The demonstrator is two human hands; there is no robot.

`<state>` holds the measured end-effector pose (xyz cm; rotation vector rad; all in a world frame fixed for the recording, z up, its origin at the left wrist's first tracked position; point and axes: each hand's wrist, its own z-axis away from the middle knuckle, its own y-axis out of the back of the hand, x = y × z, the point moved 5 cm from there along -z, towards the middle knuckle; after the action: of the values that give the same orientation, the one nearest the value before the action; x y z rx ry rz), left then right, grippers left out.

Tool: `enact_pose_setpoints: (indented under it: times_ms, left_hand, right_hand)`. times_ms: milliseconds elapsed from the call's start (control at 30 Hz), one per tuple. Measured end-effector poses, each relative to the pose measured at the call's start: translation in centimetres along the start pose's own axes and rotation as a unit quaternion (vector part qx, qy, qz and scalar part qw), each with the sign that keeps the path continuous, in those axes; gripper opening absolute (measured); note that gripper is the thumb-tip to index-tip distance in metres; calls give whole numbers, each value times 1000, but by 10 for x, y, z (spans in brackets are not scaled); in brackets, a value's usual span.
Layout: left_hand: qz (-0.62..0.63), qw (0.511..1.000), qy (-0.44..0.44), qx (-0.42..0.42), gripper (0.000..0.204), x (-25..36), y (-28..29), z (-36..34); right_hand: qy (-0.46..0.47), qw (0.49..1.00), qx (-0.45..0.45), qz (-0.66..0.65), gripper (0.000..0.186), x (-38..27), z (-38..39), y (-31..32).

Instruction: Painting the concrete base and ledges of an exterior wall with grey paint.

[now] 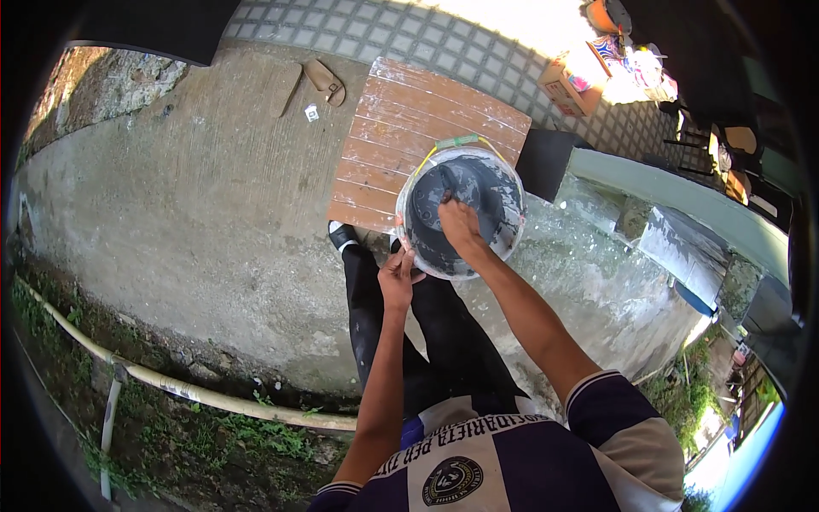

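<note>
A white bucket (515,213) with a yellow handle and green grip holds dark grey paint, smeared up its inside. It stands at the near edge of a brown, paint-marked wooden board (426,102). My right hand (461,224) is inside the bucket, closed on a dark tool (445,181) whose exact kind I cannot make out. My left hand (397,275) grips the bucket's near left rim with its fingers. My legs and shoes are just beneath and behind the bucket.
Sandals (326,84) lie on the concrete at upper left. A dark block (546,166) stands right of the board beside a pale ledge (691,222). A cardboard box (563,90) sits on the tiles. A pale pipe (213,397) runs along plants at lower left.
</note>
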<state>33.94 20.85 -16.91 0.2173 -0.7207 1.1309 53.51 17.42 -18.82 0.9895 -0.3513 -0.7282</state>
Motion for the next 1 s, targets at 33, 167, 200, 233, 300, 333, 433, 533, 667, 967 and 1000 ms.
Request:
enact_pose_setpoints:
  times_ms: [33,167,200,233,300,333,433,533,667,967,1000]
  left_hand:
    - [28,999,12,15,31,-3,-3,-1]
    - [32,998,-19,48,31,-2,-3,2]
    - [23,998,-15,51,31,-1,-3,2]
    - [15,998,-11,53,31,-2,-3,1]
    - [25,998,-2,61,31,-2,-3,-1]
    - [27,997,9,66,31,-3,-2,-1]
    - [-111,986,-35,118,25,2,0,3]
    - [-3,992,-10,124,25,-6,-3,-3]
    - [20,992,16,122,25,-14,-3,-1]
    - [4,997,1,71,30,-13,-2,-3]
    - [18,997,-2,78,28,-11,-3,-2]
  right_hand:
    - [30,1000,-9,5,22,1,-2,-5]
    - [33,999,1,-27,26,29,23,-16]
    - [52,998,-27,-38,27,34,30,-16]
    - [71,995,-55,-48,29,37,32,-16]
    - [66,991,-61,-96,28,45,30,-8]
    - [54,985,-66,-150,27,45,28,-3]
    - [24,951,76,-300,23,48,19,18]
    - [-4,972,36,-233,23,43,7,5]
    - [-33,978,65,-197,23,48,25,2]
    - [-8,989,38,-146,24,26,35,32]
    - [6,992,5,-125,24,26,41,30]
